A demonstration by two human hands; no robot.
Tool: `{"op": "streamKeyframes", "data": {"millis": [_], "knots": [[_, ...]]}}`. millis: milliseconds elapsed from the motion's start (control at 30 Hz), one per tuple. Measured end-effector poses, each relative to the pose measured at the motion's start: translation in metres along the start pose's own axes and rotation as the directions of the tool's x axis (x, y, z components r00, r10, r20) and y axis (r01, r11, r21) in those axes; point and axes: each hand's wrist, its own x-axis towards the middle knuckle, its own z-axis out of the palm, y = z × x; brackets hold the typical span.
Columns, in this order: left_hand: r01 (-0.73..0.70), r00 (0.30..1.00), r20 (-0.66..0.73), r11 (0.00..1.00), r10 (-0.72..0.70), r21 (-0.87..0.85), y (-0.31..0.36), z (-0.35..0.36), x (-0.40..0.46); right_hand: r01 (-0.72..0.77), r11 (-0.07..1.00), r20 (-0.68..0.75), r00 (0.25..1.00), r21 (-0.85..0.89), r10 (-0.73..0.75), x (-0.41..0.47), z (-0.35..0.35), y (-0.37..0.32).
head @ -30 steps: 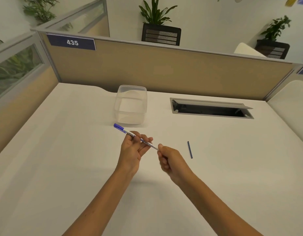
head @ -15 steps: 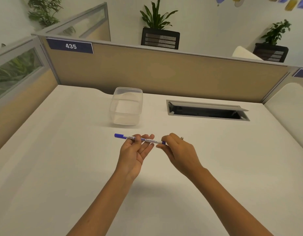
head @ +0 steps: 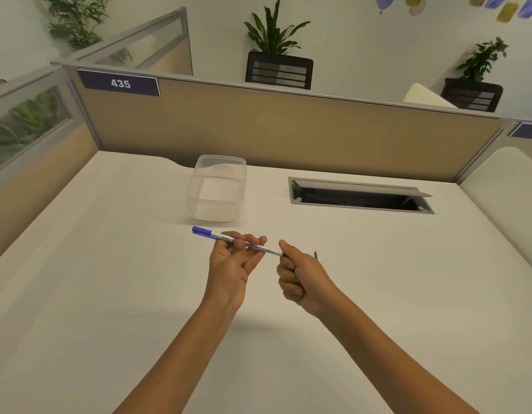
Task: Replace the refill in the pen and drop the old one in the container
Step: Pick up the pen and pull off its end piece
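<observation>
Furthest to the left of the container stands a grey-framed glass side partition (head: 25,121), and beside it a dark blue plate printed "435" (head: 120,83) is fixed to the top of the tan fabric divider (head: 288,127) that runs behind the white desk (head: 94,294). The clear, lidless plastic container (head: 218,188) sits on the desk close to that divider, and nothing can be seen inside it.

Just in front of the container, above the desk, the slim white marker pen with a blue cap (head: 237,242) lies nearly level, its capped end pointing left and slightly away from the person. The barrel carries the words "WHITE BOARD". The person's left hand (head: 230,264) grips the barrel near its middle, palm turned upward, fingers curled around it and the thumb pressing from above. In front and to the right of the container, the right hand (head: 300,279) is clenched into a fist, with thumb and forefinger pinching the uncapped end of the pen, which is hidden in that grasp.

Just beyond the right hand, a thin blue refill stick (head: 315,255) lies on the desk, mostly covered by the knuckles. Right of the container, a grey metal cable hatch (head: 360,195) is set into the desk with its flap raised.
</observation>
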Motion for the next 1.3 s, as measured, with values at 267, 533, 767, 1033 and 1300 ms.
{"op": "streamKeyframes", "data": {"millis": [267,533,767,1033,1300], "knots": [[0.041,0.994,-0.097,0.997,-0.048,-0.071,0.001,-0.007,0.002,0.436,-0.151,0.415,0.61,-0.887,-0.676,0.004,-0.017,0.001],[0.019,0.999,-0.027,0.995,-0.022,-0.102,0.002,-0.005,0.004,0.485,0.527,0.144,0.816,-0.698,-0.56,0.001,-0.004,-0.006],[-0.026,1.0,0.002,0.999,0.026,-0.045,0.002,-0.005,0.002,-0.077,0.988,0.091,0.994,0.131,0.065,-0.001,0.003,-0.007],[-0.015,0.998,-0.057,0.995,0.009,-0.099,0.003,-0.014,0.004,0.483,0.153,0.285,0.713,-0.862,-0.641,0.007,-0.01,0.001],[-0.013,1.0,-0.021,0.992,0.01,-0.125,0.001,-0.01,0.002,0.486,0.511,0.132,0.803,-0.709,-0.582,0.003,-0.008,-0.004]]}}
